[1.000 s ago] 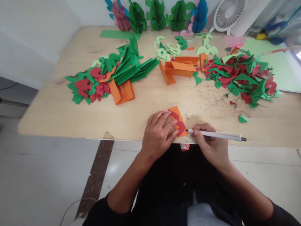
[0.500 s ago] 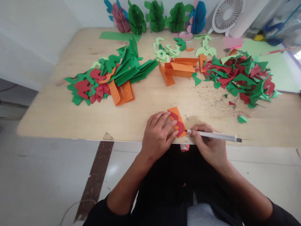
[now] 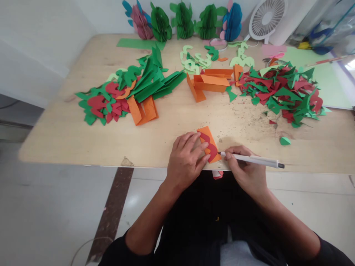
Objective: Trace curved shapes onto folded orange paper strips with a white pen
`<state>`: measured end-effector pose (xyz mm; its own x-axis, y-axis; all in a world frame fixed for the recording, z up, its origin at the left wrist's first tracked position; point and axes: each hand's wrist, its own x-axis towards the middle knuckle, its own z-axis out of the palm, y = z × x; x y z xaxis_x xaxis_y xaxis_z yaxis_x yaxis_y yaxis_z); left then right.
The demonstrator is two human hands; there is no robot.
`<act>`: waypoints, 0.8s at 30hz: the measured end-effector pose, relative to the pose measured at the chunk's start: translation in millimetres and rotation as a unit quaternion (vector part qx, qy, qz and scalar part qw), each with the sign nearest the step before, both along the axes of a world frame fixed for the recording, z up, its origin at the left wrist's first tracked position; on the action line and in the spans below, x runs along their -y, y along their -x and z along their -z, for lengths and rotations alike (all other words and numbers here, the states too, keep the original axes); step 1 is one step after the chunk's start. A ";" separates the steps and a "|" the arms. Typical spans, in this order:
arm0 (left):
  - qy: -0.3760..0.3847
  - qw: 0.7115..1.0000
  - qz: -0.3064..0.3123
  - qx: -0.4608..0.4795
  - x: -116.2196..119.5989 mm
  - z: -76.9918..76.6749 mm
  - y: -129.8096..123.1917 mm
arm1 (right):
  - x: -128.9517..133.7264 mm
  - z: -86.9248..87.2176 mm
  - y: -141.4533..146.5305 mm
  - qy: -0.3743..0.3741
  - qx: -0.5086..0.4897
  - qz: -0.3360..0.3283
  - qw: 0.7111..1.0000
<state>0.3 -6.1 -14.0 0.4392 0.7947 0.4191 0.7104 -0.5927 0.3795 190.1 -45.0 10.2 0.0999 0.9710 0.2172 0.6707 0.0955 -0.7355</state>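
Note:
My left hand (image 3: 186,157) presses a red paper cutout (image 3: 212,150) with a wavy edge down onto a folded piece of orange paper (image 3: 206,131). Its fingertips and thumb lie over the cutout's left side and hide part of it. In my right hand (image 3: 248,170) is a white pen (image 3: 256,160), pinched between thumb and fingers. The pen's tip touches the orange paper at the cutout's right edge, near the front of the table.
Green and red cut shapes (image 3: 97,101) and folded green strips (image 3: 155,83) are heaped at left. Folded orange papers (image 3: 212,82) lie behind my hands, a scrap pile (image 3: 285,90) at right. Honeycomb paper figures (image 3: 184,22) and a white fan (image 3: 267,18) stand at the back.
Both hands, the cutout and the pen stay nearly in place. The whole view has shifted very slightly.

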 end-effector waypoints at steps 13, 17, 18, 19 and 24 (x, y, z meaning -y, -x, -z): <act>-0.004 1.000 -0.003 0.000 0.3 1.3 -0.2 | -3.9 1.1 -0.4 -0.018 -0.007 -0.010 1.000; -0.009 1.000 0.000 0.003 0.3 1.3 -0.1 | -5.8 0.4 0.2 -0.021 -0.009 -0.011 1.000; -0.009 1.000 -0.001 0.004 0.4 1.3 -0.1 | -6.2 0.3 0.5 -0.021 -0.008 -0.011 1.000; -0.009 1.000 -0.001 0.005 0.4 1.4 -0.1 | -6.5 0.4 0.8 -0.020 -0.007 -0.009 1.000; -0.003 1.000 -0.002 0.001 0.3 1.8 0.3 | -8.2 2.0 1.7 -0.010 -0.011 -0.001 1.000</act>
